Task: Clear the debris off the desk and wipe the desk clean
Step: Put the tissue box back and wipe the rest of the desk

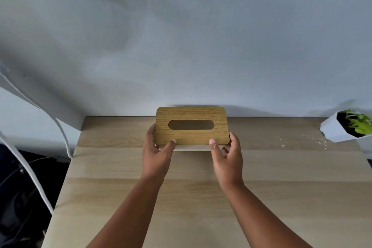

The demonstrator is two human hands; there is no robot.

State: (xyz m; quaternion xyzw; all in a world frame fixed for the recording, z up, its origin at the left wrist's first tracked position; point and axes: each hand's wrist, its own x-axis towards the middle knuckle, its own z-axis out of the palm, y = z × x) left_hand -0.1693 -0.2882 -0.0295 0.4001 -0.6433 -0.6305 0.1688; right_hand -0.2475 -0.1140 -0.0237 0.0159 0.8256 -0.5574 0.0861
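Note:
A tissue box with a brown wooden lid (191,115) and an oval slot stands at the back of the pale wooden desk (201,197), against the wall. My left hand (157,155) grips its left front corner, thumb on the lid's edge. My right hand (227,157) grips the right front corner the same way. Small pale crumbs (302,141) lie scattered on the desk at the back right. No tissue shows in the slot.
A white pot with a green plant (346,125) stands at the desk's back right corner, next to the crumbs. White cables (62,131) hang past the desk's left edge, with dark clutter on the floor below.

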